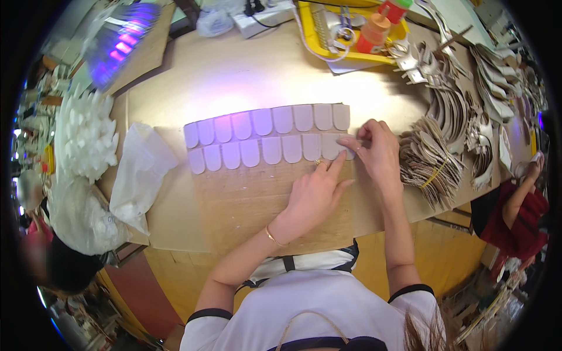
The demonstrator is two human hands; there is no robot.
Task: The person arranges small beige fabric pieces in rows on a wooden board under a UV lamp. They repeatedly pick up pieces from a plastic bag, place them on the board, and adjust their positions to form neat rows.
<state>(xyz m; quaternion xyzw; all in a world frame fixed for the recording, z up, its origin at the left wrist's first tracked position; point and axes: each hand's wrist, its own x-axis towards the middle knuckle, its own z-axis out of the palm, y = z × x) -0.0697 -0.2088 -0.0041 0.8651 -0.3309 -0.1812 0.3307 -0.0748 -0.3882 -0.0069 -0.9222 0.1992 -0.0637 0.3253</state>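
On a brown cardboard sheet (pixel 257 202) lie two rows of flat, pale U-shaped pieces (pixel 283 120), their rounded ends toward me. My left hand (pixel 313 196) rests over the sheet with its fingers stretched out. Its index fingertip touches the last piece (pixel 332 146) at the right of the nearer row. From the right, my right hand (pixel 379 153) reaches to that same row end, its thumb stretched onto the edge of the piece and its other fingers bent, apart from the thumb. Neither hand visibly grips anything.
Right of the sheet stand a banded bundle of curved strips (pixel 430 164) and more stacked strips (pixel 448 102). A yellow tray (pixel 357 57) with bottles sits at the back. Clear plastic bags (pixel 140 175) and white pieces (pixel 88 134) lie left. Another person (pixel 518 213) is at far right.
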